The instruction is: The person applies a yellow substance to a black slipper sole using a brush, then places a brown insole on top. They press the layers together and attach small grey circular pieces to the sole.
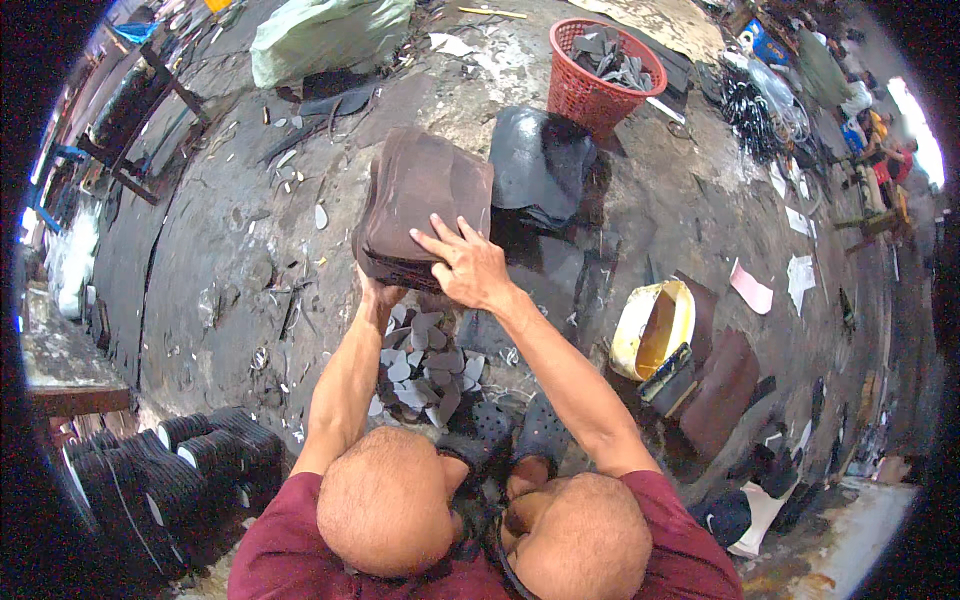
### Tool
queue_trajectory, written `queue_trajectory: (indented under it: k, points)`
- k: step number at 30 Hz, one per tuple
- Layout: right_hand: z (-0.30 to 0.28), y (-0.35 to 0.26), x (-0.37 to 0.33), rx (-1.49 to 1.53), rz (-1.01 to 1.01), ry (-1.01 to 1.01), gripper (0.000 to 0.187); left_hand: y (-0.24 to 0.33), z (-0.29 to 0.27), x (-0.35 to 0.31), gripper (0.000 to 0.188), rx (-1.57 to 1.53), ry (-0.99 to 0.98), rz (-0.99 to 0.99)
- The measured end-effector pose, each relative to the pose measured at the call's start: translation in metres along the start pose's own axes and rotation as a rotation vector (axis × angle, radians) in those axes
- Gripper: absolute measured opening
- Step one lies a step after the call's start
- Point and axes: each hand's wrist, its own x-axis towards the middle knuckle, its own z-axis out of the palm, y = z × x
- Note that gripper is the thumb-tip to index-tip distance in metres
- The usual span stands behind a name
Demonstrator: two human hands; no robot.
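Note:
A thick stack of brown, leather-like sheets (425, 180) rises in front of me, its edges slightly uneven. My left hand (378, 293) grips its near left edge from below; the stack hides most of the fingers. On top, near the right front corner, my right hand (468, 265) rests with fingers stretched and spread. Just beyond, to the right, sits a pile of glossy black sheets (542, 165). Below my hands, many small grey cut pieces (425, 365) lie heaped on the floor, close to my dark clogs (478, 428).
Behind stands a red plastic basket (590, 95) of dark scraps. To the right are a yellow-rimmed container (652, 330) and a brown sheet (722, 390). Stacked black soles (175, 480) sit at lower left. A pale green sack (325, 40) lies at the back.

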Motion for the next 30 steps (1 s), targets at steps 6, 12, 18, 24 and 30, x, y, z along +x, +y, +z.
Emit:
queue_trajectory:
  k: [6, 12, 18, 24, 30]
  points:
    - [-0.010, -0.025, -0.022, -0.089, -0.080, 0.001, 0.063, -0.009, 0.014, -0.032, 0.061, -0.387, 0.124, 0.017]
    - [-0.051, -0.065, -0.031, 0.469, 0.149, 0.227, 0.083, 0.030, -0.022, -0.056, 0.053, 0.256, -0.189, 0.174]
    - [-0.053, -0.005, -0.028, 1.369, 0.292, 0.362, 0.093, 0.063, 0.097, -0.097, 0.054, 0.792, -0.279, 0.401]
    - [-0.063, 0.030, -0.085, 1.984, 0.423, 0.197, 0.040, 0.083, 0.118, -0.124, 0.055, 1.197, -0.280, 0.511]
    - [0.012, 0.074, -0.140, 2.107, 0.633, 0.573, 0.048, 0.023, 0.101, -0.060, 0.098, 0.426, -0.093, -0.341]
